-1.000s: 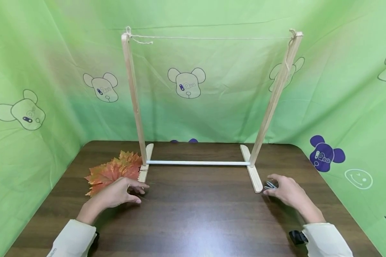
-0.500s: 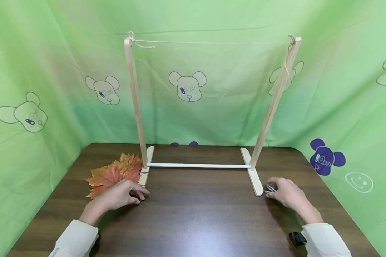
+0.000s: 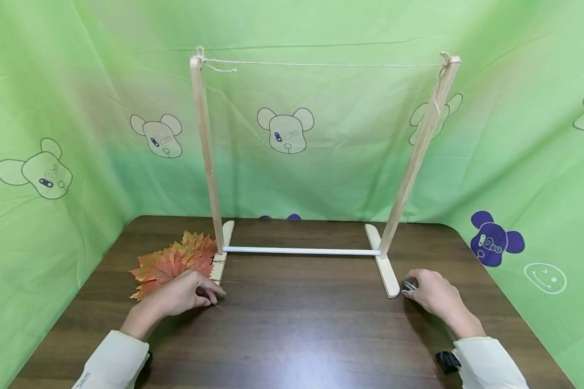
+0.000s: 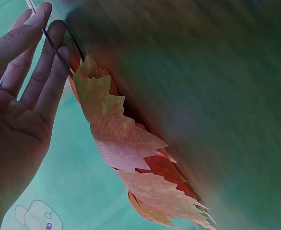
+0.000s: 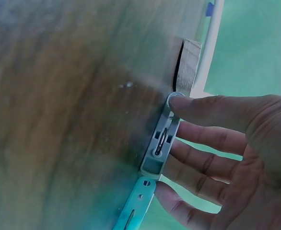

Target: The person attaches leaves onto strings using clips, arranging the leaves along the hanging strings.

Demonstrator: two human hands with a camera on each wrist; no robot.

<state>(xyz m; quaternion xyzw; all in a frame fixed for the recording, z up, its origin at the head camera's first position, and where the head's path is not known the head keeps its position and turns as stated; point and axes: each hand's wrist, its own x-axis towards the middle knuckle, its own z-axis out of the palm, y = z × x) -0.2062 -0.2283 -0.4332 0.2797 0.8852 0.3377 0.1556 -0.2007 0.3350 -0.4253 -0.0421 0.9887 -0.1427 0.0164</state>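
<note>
Orange-red artificial maple leaves (image 3: 172,262) lie in a pile at the left of the table, beside the wooden stand's left foot (image 3: 218,268). My left hand (image 3: 185,293) pinches a thin dark leaf stem (image 4: 57,51) between thumb and fingers; the leaf blades (image 4: 114,124) lie below it in the left wrist view. A second stem shows alongside. To the right of the stand, my right hand (image 3: 437,293) pinches a grey clothespin (image 5: 160,139), thumb on its near end and fingers behind. A teal clothespin (image 5: 134,203) lies end to end with it.
The wooden stand has two upright posts (image 3: 207,156), a white crossbar (image 3: 302,251) low down and a string (image 3: 321,65) tied across the top. Its right foot (image 3: 386,275) is close to my right hand. A green printed cloth (image 3: 287,183) hangs behind the brown table (image 3: 292,313).
My left thumb and fingers have come together on the leaf stem. On the right, my fingers have closed in on the clothespin. The head view has shifted slightly.
</note>
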